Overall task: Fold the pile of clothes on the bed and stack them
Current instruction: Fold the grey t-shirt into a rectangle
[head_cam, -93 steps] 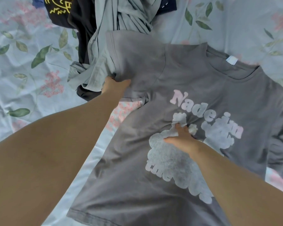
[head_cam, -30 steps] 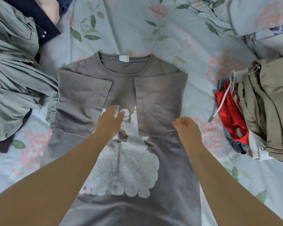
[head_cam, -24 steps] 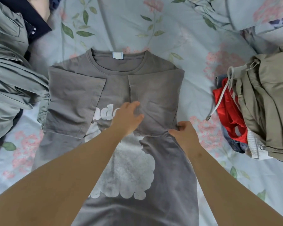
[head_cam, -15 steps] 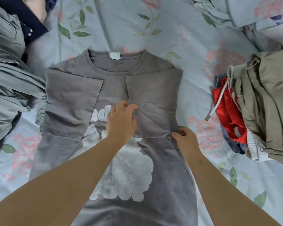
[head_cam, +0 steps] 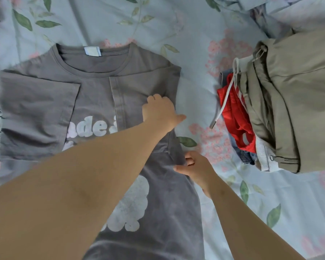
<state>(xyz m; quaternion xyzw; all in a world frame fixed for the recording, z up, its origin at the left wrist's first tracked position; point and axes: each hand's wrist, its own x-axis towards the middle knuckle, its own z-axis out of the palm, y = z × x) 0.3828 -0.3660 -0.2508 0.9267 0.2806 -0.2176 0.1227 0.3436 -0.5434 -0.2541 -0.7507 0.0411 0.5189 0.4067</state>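
Tee [head_cam: 94, 87] flat on bed [head_cam: 120, 21], print up, both sleeves folded in. Left hand [head_cam: 159, 111] presses right-side sleeve fold, thumb splayed past edge; fingers foreshortened, cannot tell if flat or curled. Right hand [head_cam: 195, 166] pinches side edge below sleeve. Stack [head_cam: 289, 102] well apart, right. Risk: uneven pull on edge drags sleeve fold open or skews crease, giving lopsided fold.

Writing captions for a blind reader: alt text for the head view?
A left hand presses on a grey T-shirt, sleeves folded in, on a floral bedsheet, while the right hand pinches the shirt's side edge. Folded clothes lie alongside.
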